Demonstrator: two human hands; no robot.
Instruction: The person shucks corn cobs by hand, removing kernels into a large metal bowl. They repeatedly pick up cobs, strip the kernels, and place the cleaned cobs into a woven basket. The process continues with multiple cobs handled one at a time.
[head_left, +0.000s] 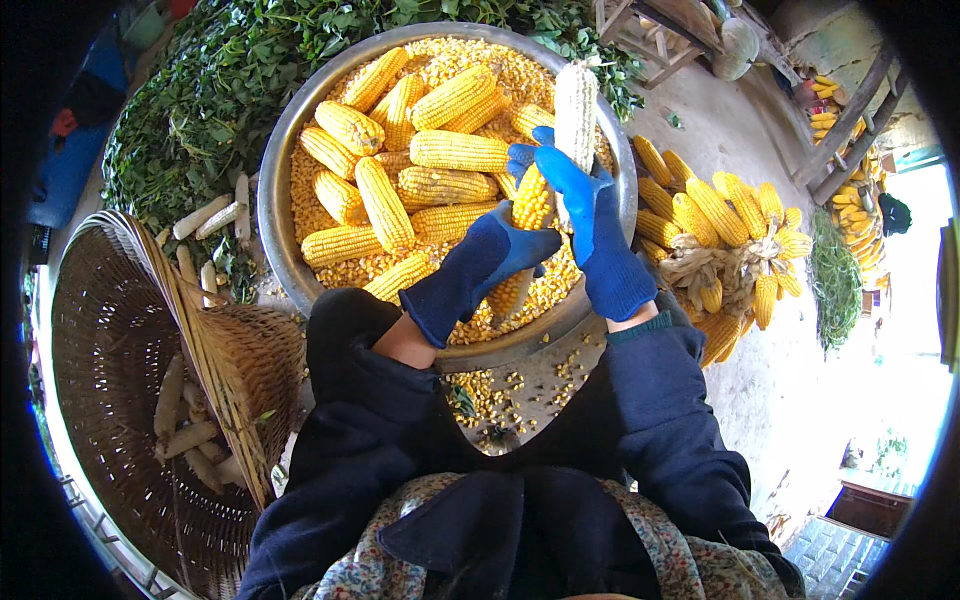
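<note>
Both hands wear blue coated work gloves, above a wide metal basin. My left hand is closed around a yellow ear of corn, whose lower end shows below the glove. My right hand grips a pale, bare corn cob that points away from me. The two hands are close together, with the ear and cob side by side. Several whole yellow ears lie in the basin on a bed of loose kernels. My glove hides the cob's lower end.
A wicker basket holding several bare cobs stands at my left. More cobs lie beside green leafy plants. Bundled corn ears rest right of the basin. Spilled kernels dot the floor between my knees.
</note>
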